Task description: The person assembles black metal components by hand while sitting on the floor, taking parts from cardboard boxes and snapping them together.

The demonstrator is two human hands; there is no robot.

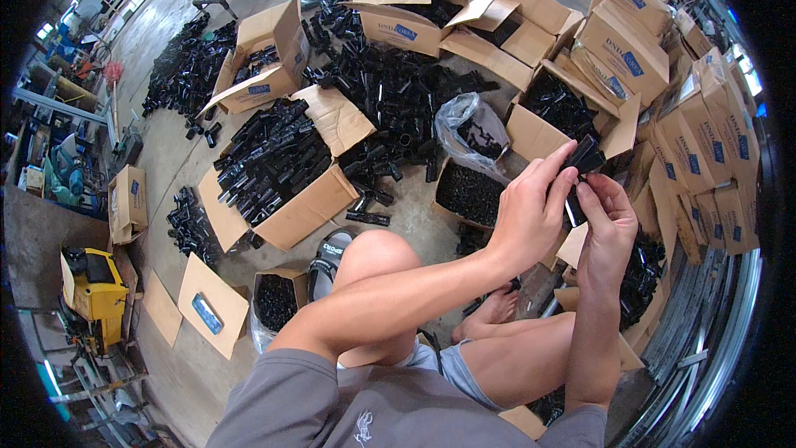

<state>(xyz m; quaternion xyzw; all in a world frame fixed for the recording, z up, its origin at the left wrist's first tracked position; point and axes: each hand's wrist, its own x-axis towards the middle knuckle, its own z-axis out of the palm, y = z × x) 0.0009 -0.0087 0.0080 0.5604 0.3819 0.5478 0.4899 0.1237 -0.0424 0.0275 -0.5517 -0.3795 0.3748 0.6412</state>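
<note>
Raised at the right of the view, my left hand (535,199) is closed on a black plastic tube fitting (587,154), apparently T-shaped. From the other side my right hand (607,214) pinches the same fitting with thumb and fingers. Whether a smaller piece sits between the fingertips is hidden. Below the hands stands a carton of small black parts (441,204), and beyond it a clear plastic bag (452,116) with more small black pieces. An open carton (618,137) of black fittings lies just behind the hands.
A carton (307,216) full of black fittings stands left of centre, with a loose heap of fittings (373,83) behind it. Closed cartons (705,141) are stacked at the right beside long metal profiles (705,340). A phone (207,313) rests on a carton flap; a yellow machine (101,294) stands far left.
</note>
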